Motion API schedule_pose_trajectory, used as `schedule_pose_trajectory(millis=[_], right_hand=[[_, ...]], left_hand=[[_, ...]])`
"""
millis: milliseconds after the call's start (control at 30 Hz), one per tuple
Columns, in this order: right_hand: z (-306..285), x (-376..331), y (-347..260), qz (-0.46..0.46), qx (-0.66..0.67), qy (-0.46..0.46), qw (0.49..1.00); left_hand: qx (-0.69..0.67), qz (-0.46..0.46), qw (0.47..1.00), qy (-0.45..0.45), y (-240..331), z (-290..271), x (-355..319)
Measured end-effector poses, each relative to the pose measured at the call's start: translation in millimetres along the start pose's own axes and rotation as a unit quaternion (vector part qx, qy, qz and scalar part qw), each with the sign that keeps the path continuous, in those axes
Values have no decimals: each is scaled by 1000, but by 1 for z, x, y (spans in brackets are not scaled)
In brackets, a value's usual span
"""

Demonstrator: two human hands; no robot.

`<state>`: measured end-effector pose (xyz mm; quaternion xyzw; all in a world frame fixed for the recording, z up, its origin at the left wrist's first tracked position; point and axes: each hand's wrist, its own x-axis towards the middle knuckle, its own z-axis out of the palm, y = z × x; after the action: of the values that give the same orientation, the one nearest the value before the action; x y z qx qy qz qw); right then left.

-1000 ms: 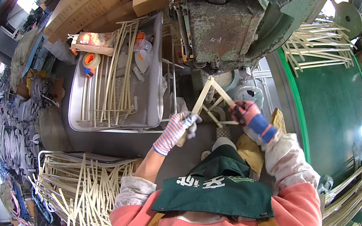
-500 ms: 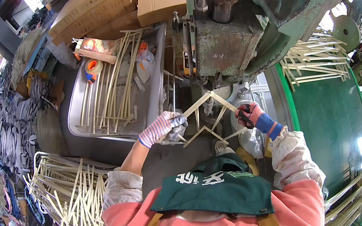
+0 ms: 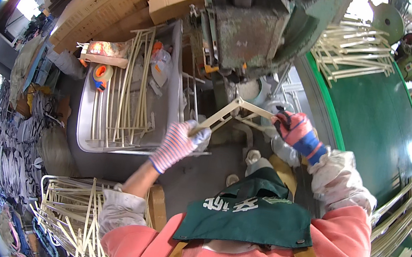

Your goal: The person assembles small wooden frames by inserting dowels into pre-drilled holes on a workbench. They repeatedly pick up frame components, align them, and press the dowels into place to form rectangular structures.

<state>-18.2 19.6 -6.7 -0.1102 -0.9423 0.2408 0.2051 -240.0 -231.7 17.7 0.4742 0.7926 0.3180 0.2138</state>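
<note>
Both gloved hands hold one pale wooden frame piece [image 3: 238, 113] under the green press [image 3: 254, 33]. The left hand [image 3: 181, 143], at eight o'clock of the piece, is closed around its lower end. The right hand [image 3: 293, 129], at three o'clock, pinches the other arm. The long axis runs from seven to one o'clock, toward the press, and the right hand is nearer the press.

Worn green metal press machine [image 3: 258, 28] ahead, grey metal tray [image 3: 86, 135] of pale sticks to its left (tape roll [image 3: 101, 74] inside), pale plastic hanger frame [image 3: 230, 112] between both hands under the press, loose pale frames [image 3: 66, 214] piled lower left.
</note>
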Motion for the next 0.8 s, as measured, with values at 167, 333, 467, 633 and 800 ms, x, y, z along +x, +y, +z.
schedule_pose_trajectory(millis=[167, 333, 467, 633, 800], right_hand=[[-57, -28, 0, -76, 9, -161, 984], [-98, -45, -3, -62, 40, -165, 984], [-127, -57, -10, 106, 18, -62, 992], [-153, -88, -14, 196, 113, 136, 965], [-272, -175, -25, 5, 257, 263, 930]], left_hand=[[89, 196, 968, -128, 2, -35, -17], [78, 224, 958, -164, 30, -28, -7], [19, 124, 979, -159, 84, -3, 3], [-267, 199, 918, -215, 175, 105, -8], [-63, 503, 844, 176, 243, 137, 31]])
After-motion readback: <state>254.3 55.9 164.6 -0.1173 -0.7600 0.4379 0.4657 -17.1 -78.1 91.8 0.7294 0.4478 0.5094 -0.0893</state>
